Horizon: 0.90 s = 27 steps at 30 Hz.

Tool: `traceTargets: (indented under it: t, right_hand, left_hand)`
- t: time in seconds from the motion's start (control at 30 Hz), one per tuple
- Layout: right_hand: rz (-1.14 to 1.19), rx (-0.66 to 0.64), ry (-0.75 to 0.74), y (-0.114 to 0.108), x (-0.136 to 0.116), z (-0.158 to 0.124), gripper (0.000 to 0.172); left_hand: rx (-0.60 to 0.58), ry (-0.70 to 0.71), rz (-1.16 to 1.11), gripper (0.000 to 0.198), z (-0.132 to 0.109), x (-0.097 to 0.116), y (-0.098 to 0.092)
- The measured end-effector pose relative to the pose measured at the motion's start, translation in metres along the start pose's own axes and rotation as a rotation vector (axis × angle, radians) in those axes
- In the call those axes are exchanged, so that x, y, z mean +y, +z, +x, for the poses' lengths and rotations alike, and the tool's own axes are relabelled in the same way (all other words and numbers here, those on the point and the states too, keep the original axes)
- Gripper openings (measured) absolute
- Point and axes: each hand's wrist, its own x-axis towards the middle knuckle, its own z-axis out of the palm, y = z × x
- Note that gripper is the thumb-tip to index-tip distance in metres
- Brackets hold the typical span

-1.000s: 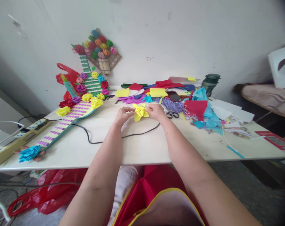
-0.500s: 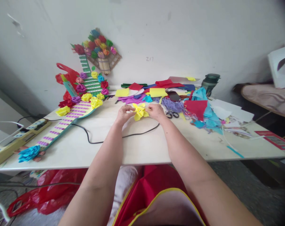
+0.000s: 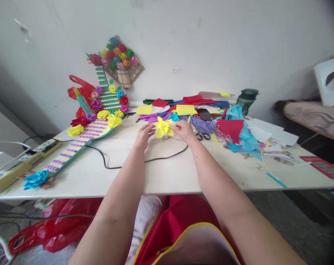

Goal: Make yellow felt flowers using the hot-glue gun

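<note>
A yellow paper flower (image 3: pixel 164 127) with pointed petals is held up over the middle of the table, its face turned towards me. My right hand (image 3: pixel 183 131) pinches its right side between thumb and fingers. On the other side, my left hand (image 3: pixel 145 135) has its fingers loosely apart, close against the left petals; whether they touch is hard to make out. The back of the flower is hidden. Beyond it lie yellow paper pieces (image 3: pixel 186 109) and purple sheets. Black-handled scissors (image 3: pixel 203 136) rest just right of my right hand.
A black cable (image 3: pixel 167 157) crosses the white table (image 3: pixel 172 180). Left stand guitar-shaped crafts (image 3: pixel 80 141) with paper flowers, a glue bottle (image 3: pixel 84 105) and a power strip (image 3: pixel 25 162). Right are purple string (image 3: pixel 201 124), paper scraps (image 3: pixel 249 136) and a dark bottle (image 3: pixel 246 100).
The yellow flower has risen slightly and tipped to face me. My left hand's fingers have loosened from their pinch on its petal; the right hand keeps its grip.
</note>
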Motion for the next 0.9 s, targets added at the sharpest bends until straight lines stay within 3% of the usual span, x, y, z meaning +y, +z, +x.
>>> traceTargets:
  t: [0.1,0.23,0.37,0.5,0.67,0.9]
  right_hand:
    - [0.012,-0.008,0.002,0.001,0.001,0.000,0.018]
    - [-0.015,-0.014,-0.002,0.004,0.000,-0.001,0.014]
    - [-0.071,-0.053,-0.010,0.005,-0.003,-0.003,0.015]
    - [-0.118,-0.099,-0.095,0.001,-0.008,-0.005,0.025]
    - [-0.200,-0.119,-0.094,-0.001,-0.010,-0.005,0.034]
    - [-0.230,-0.136,-0.240,-0.001,-0.006,-0.003,0.022]
  left_hand:
    - [-0.084,-0.109,-0.033,0.037,-0.002,-0.003,0.005]
    - [-0.139,-0.115,-0.084,0.036,-0.008,-0.004,0.010]
    - [-0.085,-0.064,-0.091,0.031,-0.010,-0.003,0.010]
    - [0.012,0.020,0.016,0.028,-0.008,-0.002,0.007]
    - [0.097,0.096,0.129,0.026,-0.006,0.002,0.002]
    - [0.043,0.092,0.193,0.019,-0.010,0.010,-0.001]
